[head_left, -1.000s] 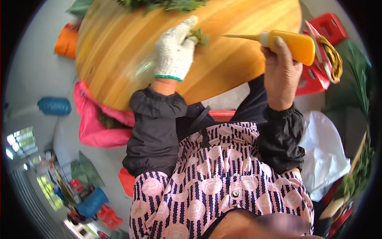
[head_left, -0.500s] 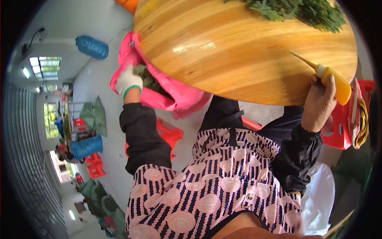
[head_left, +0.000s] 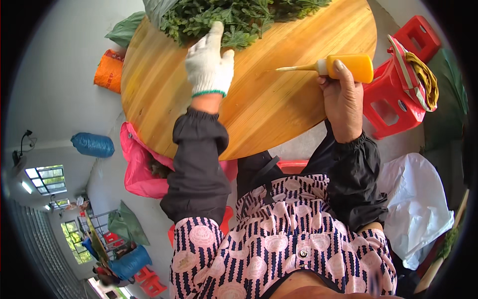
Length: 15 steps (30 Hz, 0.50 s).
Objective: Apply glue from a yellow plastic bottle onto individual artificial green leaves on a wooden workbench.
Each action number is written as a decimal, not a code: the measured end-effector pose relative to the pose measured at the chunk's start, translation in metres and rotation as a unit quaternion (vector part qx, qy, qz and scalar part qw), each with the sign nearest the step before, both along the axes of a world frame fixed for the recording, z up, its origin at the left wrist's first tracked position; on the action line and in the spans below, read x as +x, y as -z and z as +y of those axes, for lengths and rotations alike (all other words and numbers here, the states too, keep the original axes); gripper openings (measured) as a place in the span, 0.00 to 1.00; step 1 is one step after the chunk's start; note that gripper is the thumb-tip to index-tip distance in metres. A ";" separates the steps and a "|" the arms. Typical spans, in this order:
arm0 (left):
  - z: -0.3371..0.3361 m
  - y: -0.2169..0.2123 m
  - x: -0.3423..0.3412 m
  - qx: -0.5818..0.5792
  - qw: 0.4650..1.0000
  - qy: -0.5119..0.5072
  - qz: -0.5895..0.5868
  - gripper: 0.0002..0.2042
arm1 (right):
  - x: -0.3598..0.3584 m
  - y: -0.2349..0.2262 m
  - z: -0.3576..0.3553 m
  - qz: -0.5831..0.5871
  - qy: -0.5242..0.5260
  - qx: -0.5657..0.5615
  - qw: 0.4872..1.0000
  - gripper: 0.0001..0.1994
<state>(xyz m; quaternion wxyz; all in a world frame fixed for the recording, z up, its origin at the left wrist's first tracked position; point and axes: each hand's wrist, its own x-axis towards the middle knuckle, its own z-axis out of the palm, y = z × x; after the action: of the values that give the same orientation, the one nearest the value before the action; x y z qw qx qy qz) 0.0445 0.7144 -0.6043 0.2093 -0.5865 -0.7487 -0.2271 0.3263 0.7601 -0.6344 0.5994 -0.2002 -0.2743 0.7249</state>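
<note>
**Knife gripped, greens touched on round board**

A yellow-handled knife (head_left: 332,66) is clenched in the bare right hand (head_left: 341,99), its blade pointing left over the round wooden chopping board (head_left: 279,109). The white-gloved left hand (head_left: 210,65) is laid with fingers outstretched, gripping nothing, on the pile of leafy green herbs (head_left: 234,17) at the board's far edge. A red plastic stool (head_left: 393,107) is seen just beside the board.

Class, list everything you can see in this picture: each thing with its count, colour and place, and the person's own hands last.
Round board: one, yellow-brown wood, centre.
Leafy greens: one heap, green, board's far edge.
Knife: one, yellow handle, over board's right.
Stool: one, red, right of board.
Pink bag: one, below board's left.
Orange sack: one, left.
Blue sack: one, left.
White bag: one, right.
Left hand: white glove, on greens.
Right hand: bare, gripping knife.
</note>
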 end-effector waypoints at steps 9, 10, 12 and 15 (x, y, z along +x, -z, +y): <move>-0.045 -0.018 0.060 -0.075 0.982 -0.159 0.072 0.26 | 0.003 -0.009 0.004 0.008 -0.004 0.010 1.000 0.10; -0.057 -0.016 0.063 -0.092 0.978 -0.171 0.080 0.27 | 0.001 -0.009 0.003 0.004 -0.003 0.013 1.000 0.10; -0.079 -0.009 0.062 -0.075 0.986 -0.131 -0.066 0.28 | -0.002 -0.009 -0.002 -0.008 -0.007 0.020 1.000 0.10; -0.093 -0.024 0.075 -0.087 0.959 -0.133 -0.236 0.28 | -0.005 -0.003 -0.008 -0.017 -0.007 0.019 1.000 0.11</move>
<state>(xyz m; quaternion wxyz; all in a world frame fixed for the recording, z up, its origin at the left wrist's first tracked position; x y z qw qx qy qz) 0.1198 0.6210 -0.5804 0.0030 -0.4275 -0.8647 -0.2638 0.3212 0.7523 -0.6315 0.5930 -0.1988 -0.2993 0.7206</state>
